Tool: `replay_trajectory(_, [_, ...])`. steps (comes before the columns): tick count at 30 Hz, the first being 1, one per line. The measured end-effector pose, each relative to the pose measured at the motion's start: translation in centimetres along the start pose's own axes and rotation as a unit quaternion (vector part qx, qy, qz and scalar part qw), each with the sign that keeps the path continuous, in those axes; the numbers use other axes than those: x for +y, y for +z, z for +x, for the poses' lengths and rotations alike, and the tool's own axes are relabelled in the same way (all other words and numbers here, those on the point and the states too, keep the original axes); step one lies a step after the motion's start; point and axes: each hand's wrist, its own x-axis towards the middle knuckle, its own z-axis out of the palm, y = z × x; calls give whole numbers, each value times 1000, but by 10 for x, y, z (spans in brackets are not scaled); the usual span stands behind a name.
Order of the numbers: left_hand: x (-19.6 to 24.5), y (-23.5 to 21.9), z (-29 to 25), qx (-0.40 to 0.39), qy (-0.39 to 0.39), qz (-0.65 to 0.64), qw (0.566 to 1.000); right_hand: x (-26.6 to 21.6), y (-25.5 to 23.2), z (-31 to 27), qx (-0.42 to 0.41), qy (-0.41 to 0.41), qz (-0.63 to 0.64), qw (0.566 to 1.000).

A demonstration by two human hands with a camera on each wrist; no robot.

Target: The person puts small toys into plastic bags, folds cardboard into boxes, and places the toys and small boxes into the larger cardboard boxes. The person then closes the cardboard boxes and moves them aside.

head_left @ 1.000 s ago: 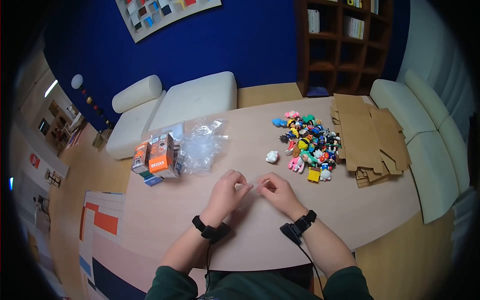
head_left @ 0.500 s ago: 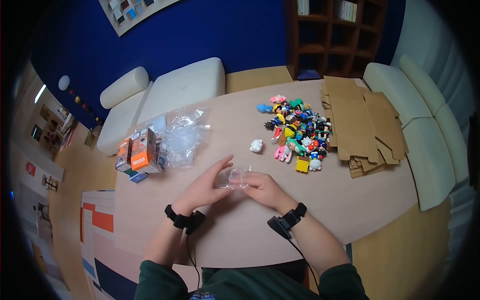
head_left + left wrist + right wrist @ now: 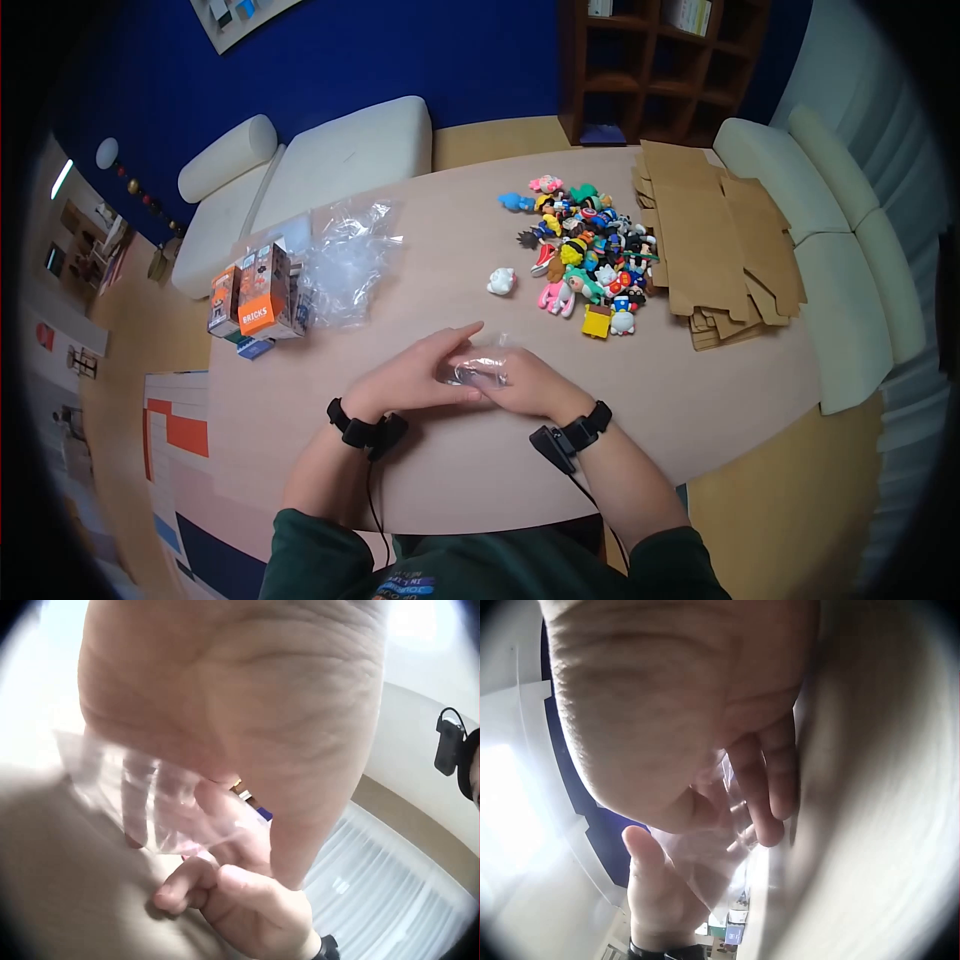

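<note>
Between the two hands, low over the table, is a small clear plastic bag [image 3: 482, 373], crinkled and shiny. My right hand [image 3: 535, 383] grips its right side with curled fingers. On the other side my left hand [image 3: 415, 377] lies against the bag with its thumb spread away from fairly straight fingers. Those fingers show through the film of the bag [image 3: 161, 802] in the left wrist view. Seen from the right wrist, the plastic covers part of the left palm. A white figurine [image 3: 501, 281] stands alone just beyond the hands.
A pile of colourful figurines [image 3: 590, 245] lies ahead to the right, beside stacked flat cardboard [image 3: 700, 240]. To the left are brick-toy boxes [image 3: 262, 295] and a heap of clear plastic bags [image 3: 345, 265]. Pale sofas [image 3: 355, 150] stand past the table [image 3: 640, 420].
Earlier the fingertips of both hands were close together; the left hand has since spread and the clear bag shows between the palms. The head view has turned, shifting the whole scene.
</note>
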Motion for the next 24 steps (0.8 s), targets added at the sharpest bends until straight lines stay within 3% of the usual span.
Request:
replay_trajectory(5, [-14, -10, -8, -13, -52, -111, 992, -3, 1, 2, -88, 78, -30, 993])
replay_trajectory(9, [-21, -20, -11, -17, -66, -130, 989, -11, 5, 6, -134, 67, -72, 986])
replay_trajectory(11, [-29, -23, -12, -25, -59, -153, 986, -22, 3, 7, -59, 66, -38, 995])
replay_trajectory(12, [-38, -23, -12, 12, -85, -284, 955, -23, 2, 10, -64, 67, -47, 995])
replay_trajectory(13, [-51, -22, -12, 46, -109, -412, 904, -20, 1, 14, 35, 86, 54, 994])
replay_trajectory(14, [-84, -16, -8, 52, 10, -485, 873, -17, 0, 18, 133, 102, 152, 974])
replay_trajectory(15, [-93, -15, -7, 56, 19, -492, 868, -13, -5, 23, 126, 104, 142, 976])
replay_trajectory(17, [-100, -16, -5, 80, 72, -690, 716, -12, -17, 35, 168, 109, -101, 975])
replay_trajectory(18, [-104, -16, -4, 70, 90, -707, 697, -12, -18, 39, 154, 77, -226, 959])
replay_trajectory(19, [-105, -16, -5, 70, 97, -712, 692, -10, -18, 44, 149, 77, -235, 958])
replay_trajectory(21, [-103, -16, -4, 60, 94, -741, 663, 9, -17, 52, 123, 13, -425, 897])
replay_trajectory(23, [-105, -13, -4, 56, 94, -732, 672, 25, -16, 56, 119, -29, -474, 872])
replay_trajectory(24, [-106, -13, -4, 54, 88, -720, 686, 26, -16, 59, 108, 20, -452, 885])
